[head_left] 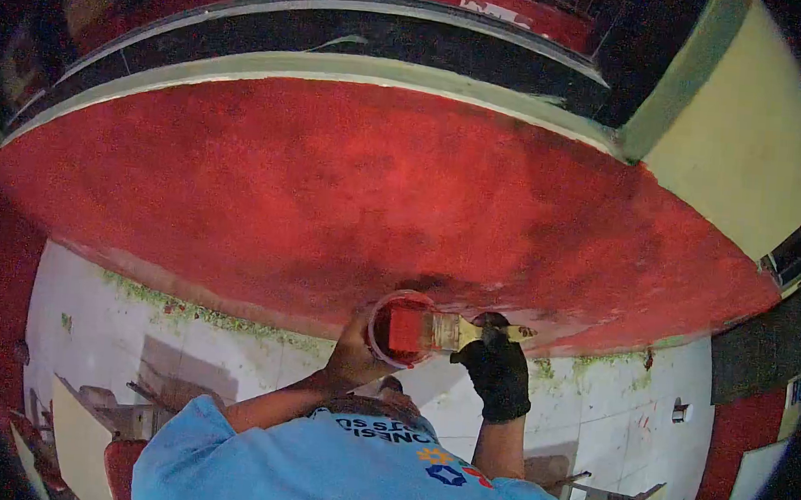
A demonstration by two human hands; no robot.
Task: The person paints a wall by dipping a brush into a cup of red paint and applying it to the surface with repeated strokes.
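Note:
My bare left hand (354,353) is wrapped round a clear plastic cup (374,334) of red paint, held in front of my chest. In my right hand (494,368), which wears a black glove, is a paintbrush (446,331) gripped by its pale wooden handle. The brush lies level, its bristles coated red and over the mouth of the cup. Just beyond both hands rises a red-painted wall (349,191), with darker, uneven patches across its surface.
A pale ledge (376,67) runs along the wall's top, with a dark band above. At the right stands a cream pillar (743,135). The white tiled floor (198,357) has green bits along the wall's foot. Chair-like furniture (82,423) stands at lower left.

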